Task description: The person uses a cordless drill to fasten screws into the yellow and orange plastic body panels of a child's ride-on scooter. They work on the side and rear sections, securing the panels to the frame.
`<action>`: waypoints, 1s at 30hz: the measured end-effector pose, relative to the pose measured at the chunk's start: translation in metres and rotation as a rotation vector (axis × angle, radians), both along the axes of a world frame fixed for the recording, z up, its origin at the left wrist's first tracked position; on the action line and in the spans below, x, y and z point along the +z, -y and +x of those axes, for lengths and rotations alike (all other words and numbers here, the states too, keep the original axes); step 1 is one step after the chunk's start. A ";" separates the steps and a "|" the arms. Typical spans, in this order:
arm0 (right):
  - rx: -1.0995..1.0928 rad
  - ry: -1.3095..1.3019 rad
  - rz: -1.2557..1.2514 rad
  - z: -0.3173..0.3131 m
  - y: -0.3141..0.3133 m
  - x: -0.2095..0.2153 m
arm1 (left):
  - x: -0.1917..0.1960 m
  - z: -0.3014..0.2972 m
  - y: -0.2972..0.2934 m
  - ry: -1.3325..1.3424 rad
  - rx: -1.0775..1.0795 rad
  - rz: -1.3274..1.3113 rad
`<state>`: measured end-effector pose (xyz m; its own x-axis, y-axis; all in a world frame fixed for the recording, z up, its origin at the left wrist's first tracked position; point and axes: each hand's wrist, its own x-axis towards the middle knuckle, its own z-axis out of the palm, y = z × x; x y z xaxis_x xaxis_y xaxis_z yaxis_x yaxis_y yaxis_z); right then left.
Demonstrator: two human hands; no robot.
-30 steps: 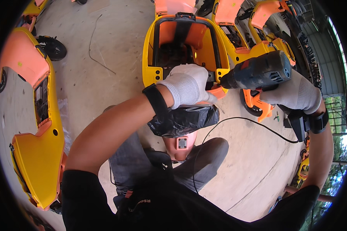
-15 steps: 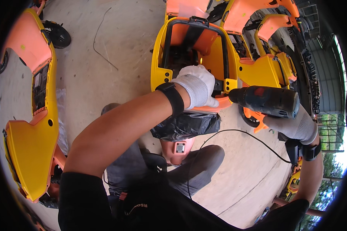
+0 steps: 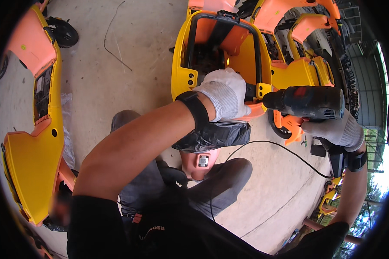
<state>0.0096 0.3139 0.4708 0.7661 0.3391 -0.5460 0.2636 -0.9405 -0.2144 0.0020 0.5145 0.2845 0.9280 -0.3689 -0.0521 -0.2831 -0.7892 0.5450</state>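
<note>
A yellow and orange scooter body (image 3: 180,52) stands in front of me, with a black-edged opening on top. My left hand (image 3: 224,93), in a white knit glove, is closed over the near orange rim (image 3: 256,111), thumb along it and fingers partly hidden inside the opening. My right hand (image 3: 337,129), also gloved, grips a dark cordless power drill (image 3: 307,102) by its handle. The drill points left, its nose against the right near corner of the opening, just below a yellow tab (image 3: 264,89) with dark holes. The bit's tip is hidden.
Black plastic sheeting (image 3: 216,137) wraps the seat area between my knees. A black cable (image 3: 285,148) arcs to my right wrist. Another yellow scooter body (image 3: 32,172) stands at left; several more crowd the far right (image 3: 296,73). A thin wire (image 3: 106,41) lies on the concrete floor.
The view has shifted slightly, so the scooter and both hands sit a little higher and further right. The drill stays at the same corner, and my left hand keeps its hold.
</note>
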 end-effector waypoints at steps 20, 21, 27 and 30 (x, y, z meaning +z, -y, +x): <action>0.118 0.074 -0.025 0.008 0.012 -0.011 | 0.000 0.001 -0.001 -0.085 -0.015 0.016; 0.103 0.070 -0.043 0.008 0.012 -0.010 | 0.001 0.001 0.000 -0.094 -0.017 0.012; 0.088 0.050 -0.067 0.010 0.012 -0.009 | 0.003 0.001 0.000 -0.068 -0.023 0.033; 0.079 0.027 -0.071 0.010 0.011 -0.009 | 0.002 0.001 0.000 -0.083 -0.028 0.031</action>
<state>0.0199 0.3028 0.4623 0.7534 0.3605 -0.5499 0.3425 -0.9291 -0.1399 0.0028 0.5141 0.2866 0.9094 -0.3919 -0.1397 -0.2606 -0.7982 0.5431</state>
